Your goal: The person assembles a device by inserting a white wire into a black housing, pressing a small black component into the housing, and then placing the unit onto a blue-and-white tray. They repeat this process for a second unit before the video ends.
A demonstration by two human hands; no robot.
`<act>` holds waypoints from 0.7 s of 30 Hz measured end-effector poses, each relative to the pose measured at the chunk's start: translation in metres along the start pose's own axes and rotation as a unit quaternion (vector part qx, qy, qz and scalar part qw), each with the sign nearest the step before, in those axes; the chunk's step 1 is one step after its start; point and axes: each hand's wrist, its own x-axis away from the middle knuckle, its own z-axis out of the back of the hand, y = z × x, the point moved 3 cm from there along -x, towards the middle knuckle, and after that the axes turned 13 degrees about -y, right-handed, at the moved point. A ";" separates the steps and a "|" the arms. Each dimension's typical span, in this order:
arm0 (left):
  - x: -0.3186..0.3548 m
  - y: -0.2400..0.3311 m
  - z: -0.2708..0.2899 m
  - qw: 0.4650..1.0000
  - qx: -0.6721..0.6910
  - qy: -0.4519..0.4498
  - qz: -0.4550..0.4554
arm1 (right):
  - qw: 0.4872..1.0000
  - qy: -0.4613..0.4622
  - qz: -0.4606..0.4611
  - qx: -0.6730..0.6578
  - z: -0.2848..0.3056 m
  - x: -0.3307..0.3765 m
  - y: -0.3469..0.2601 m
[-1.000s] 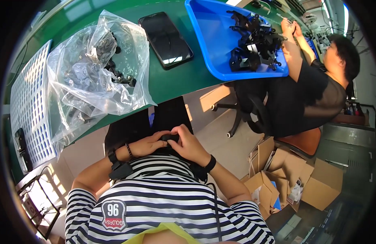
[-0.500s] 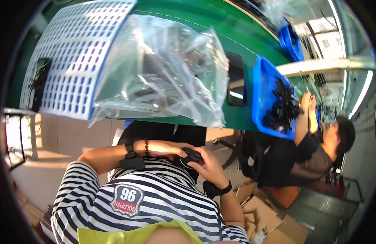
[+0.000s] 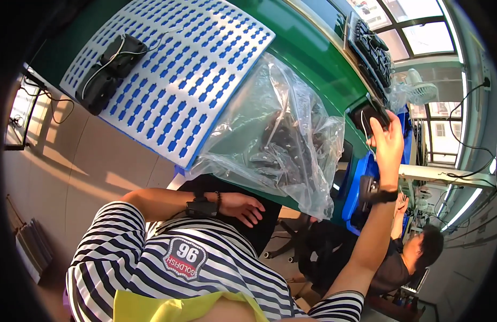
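My right hand is stretched out to the far right over the bench, its fingers closed on a black box-shaped part with a thin white wire hanging from it. The part's underside is hidden. Near my lap, my left hand rests with its fingers loosely extended and nothing in them. Between the hands and the tray lies a clear plastic bag with dark parts inside. Below my right wrist stands a blue bin, partly covered by my forearm.
A white foam tray with rows of blue slots lies at the left, bearing black box-shaped units with white wires. At the back right stand a rack of black parts and a small fan. A co-worker sits at the right.
My right hand has left my lap and reached far right with the black part. My left hand has let go and opened. The view has turned, showing more of the foam tray.
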 end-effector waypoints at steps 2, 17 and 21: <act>0.002 0.000 0.003 1.000 0.019 -0.005 -0.005 | 0.999 -0.011 0.024 0.034 -0.002 -0.062 0.033; 0.006 -0.002 0.014 0.996 0.072 -0.031 -0.052 | 0.876 -0.039 0.208 0.433 -0.085 -0.180 -0.035; 0.003 -0.003 0.013 0.996 0.061 -0.039 -0.046 | 0.890 -0.184 0.318 0.270 -0.189 -0.138 -0.153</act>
